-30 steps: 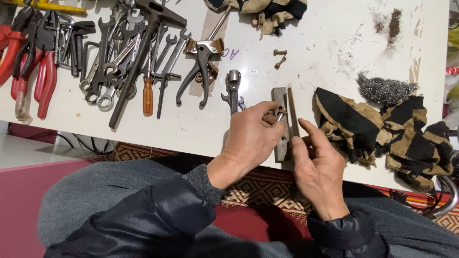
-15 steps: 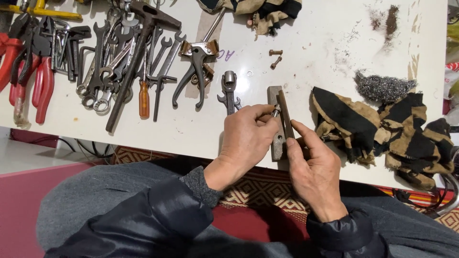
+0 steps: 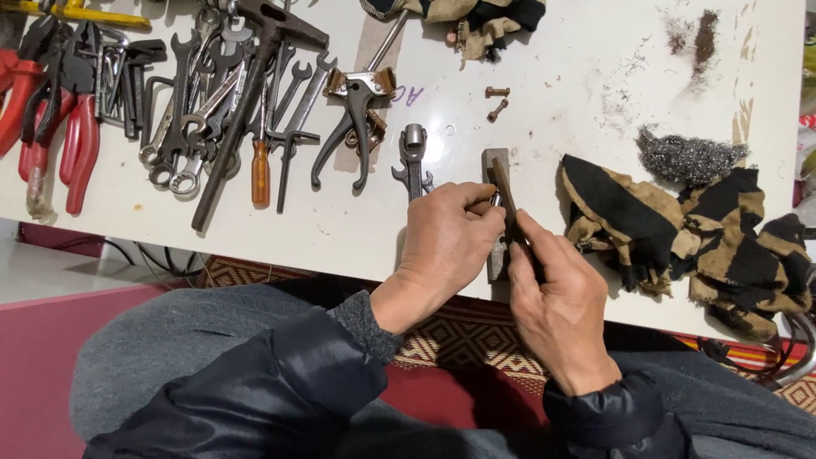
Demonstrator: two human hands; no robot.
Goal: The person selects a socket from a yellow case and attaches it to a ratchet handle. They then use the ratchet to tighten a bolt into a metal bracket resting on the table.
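Vs. a sec ago: little moved, both hands kept on the same metal bar (image 3: 498,183) at table (image 3: 255,229) edge, so same fiddly step carries on. Left hand (image 3: 446,242) closed, fingertips pinching a small bolt-like bit (image 3: 494,201) against bar's left side, maybe a screw, too small to tell. Right hand (image 3: 557,297) wrapped round bar's near end, thumb along its top; small wrench (image 3: 413,161) just left, striped rag (image 3: 680,229) to the right.
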